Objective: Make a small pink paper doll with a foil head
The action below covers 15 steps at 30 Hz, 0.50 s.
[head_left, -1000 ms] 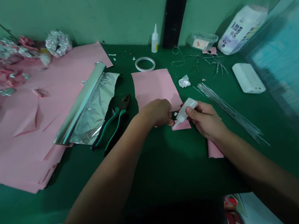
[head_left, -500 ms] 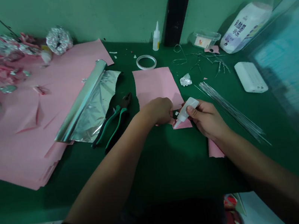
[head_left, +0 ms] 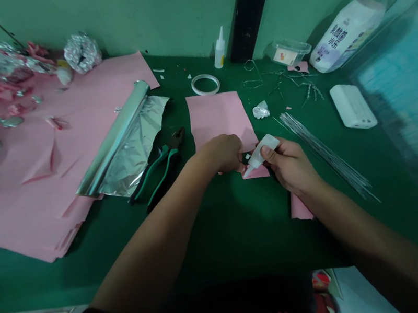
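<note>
My right hand (head_left: pixel 292 163) is wrapped round a small white glue bottle (head_left: pixel 267 148), tilted so its nozzle points down and left. The nozzle tip is at a small piece of pink paper (head_left: pixel 259 172); whether it touches cannot be told. My left hand (head_left: pixel 225 153) is closed beside that piece, its fingertips turned down and away, so what they pinch is hidden. Beneath and behind the hands lies a pink paper sheet (head_left: pixel 216 115). Another pink strip (head_left: pixel 300 209) shows under my right wrist.
Left of the hands are pliers (head_left: pixel 171 152), a foil roll (head_left: pixel 118 136) and large pink sheets (head_left: pixel 76 98). Thin wires (head_left: pixel 323 154) lie to the right. Behind stand a tape roll (head_left: pixel 205 84), another glue bottle (head_left: pixel 219 50), a phone (head_left: pixel 249 22) and a large bottle (head_left: pixel 348 34).
Both hands keep almost the same pose, with the glue bottle nozzle still low over the small pink piece. The whole view has shifted slightly.
</note>
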Available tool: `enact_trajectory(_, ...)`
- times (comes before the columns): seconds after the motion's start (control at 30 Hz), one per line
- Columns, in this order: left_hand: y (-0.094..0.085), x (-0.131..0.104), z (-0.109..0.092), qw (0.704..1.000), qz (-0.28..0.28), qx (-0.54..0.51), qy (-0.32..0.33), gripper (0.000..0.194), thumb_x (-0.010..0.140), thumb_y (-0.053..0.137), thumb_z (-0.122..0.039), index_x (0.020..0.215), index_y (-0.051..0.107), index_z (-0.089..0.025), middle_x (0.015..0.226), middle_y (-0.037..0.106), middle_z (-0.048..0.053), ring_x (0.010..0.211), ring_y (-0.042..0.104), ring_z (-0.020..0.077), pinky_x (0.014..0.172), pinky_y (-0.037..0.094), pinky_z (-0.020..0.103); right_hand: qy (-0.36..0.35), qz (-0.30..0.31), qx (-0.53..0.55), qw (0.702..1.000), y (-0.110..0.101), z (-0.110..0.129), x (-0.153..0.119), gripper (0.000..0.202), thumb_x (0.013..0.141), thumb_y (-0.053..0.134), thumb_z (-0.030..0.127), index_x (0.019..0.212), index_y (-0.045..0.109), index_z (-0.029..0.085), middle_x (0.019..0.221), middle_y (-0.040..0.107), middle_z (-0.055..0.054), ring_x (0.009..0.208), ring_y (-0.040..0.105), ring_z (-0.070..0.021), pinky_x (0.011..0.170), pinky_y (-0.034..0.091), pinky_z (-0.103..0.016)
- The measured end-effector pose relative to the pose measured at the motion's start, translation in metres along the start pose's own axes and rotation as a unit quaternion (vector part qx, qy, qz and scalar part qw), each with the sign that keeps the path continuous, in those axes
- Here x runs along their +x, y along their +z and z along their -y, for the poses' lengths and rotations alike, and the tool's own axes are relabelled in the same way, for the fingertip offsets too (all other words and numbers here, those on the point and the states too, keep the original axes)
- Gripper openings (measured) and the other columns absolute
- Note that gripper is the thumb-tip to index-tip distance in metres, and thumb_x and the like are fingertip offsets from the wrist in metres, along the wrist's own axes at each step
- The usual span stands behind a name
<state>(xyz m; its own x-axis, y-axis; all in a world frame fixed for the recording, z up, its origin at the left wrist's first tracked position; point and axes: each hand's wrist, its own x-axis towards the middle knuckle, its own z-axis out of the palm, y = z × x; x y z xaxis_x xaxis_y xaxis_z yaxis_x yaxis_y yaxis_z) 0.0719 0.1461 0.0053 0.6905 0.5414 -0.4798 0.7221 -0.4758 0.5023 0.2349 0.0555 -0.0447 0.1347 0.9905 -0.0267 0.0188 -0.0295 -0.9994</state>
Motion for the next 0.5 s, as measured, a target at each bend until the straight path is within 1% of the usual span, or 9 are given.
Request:
enact_trajectory(0.1, 0.0002, 0.0002, 0.0006, 1.0, 0.0, 0.001, 0.003, 0.032, 0.07, 0.075, -0.035, 0.094, 0.074, -0.014, 0.067, 0.068, 0.006, 0.054, 0.059, 0.0176, 0.059, 0.042, 0.031, 0.004, -0.007, 0.009, 1.0, 0.0005, 0.0003, -0.0001, 0.032, 0.075, 0.076, 0.05, 0.081, 0.066, 0.02, 0.075, 0.067, -0.002, 0.071, 0.064, -0.0186, 0.075, 0.054, -0.038)
enact_trajectory(0.3, -0.0005, 0.0006, 0.0008, 1.0, 0.0, 0.001, 0.008, 0.028, 0.07, 0.076, -0.036, 0.088, 0.072, -0.015, 0.06, 0.063, 0.003, 0.051, 0.055, 0.0142, 0.056, 0.04, 0.029, 0.003, -0.009, 0.009, 1.0, 0.0006, 0.0001, -0.0005, 0.031, 0.075, 0.076, 0.05, 0.081, 0.067, 0.021, 0.074, 0.067, -0.002, 0.071, 0.065, -0.019, 0.075, 0.054, -0.039)
enact_trajectory(0.4, -0.0009, 0.0003, 0.0001, 1.0, -0.001, 0.003, 0.004, 0.028, 0.07, 0.076, -0.036, 0.088, 0.072, -0.015, 0.061, 0.064, 0.003, 0.053, 0.056, 0.0145, 0.058, 0.041, 0.029, 0.005, -0.003, 0.005, 1.0, 0.0001, 0.0005, -0.0011, 0.031, 0.076, 0.076, 0.05, 0.081, 0.066, 0.021, 0.075, 0.067, -0.002, 0.072, 0.065, -0.0194, 0.075, 0.055, -0.039)
enact_trajectory(0.5, -0.0003, 0.001, 0.0003, 1.0, 0.001, -0.004, 0.001, 0.031, 0.069, 0.076, -0.036, 0.091, 0.073, -0.015, 0.067, 0.067, 0.006, 0.056, 0.059, 0.0169, 0.059, 0.042, 0.031, 0.004, -0.003, 0.006, 1.0, -0.0005, 0.0006, -0.0016, 0.031, 0.075, 0.076, 0.05, 0.081, 0.066, 0.021, 0.075, 0.066, -0.002, 0.072, 0.065, -0.0191, 0.075, 0.054, -0.038)
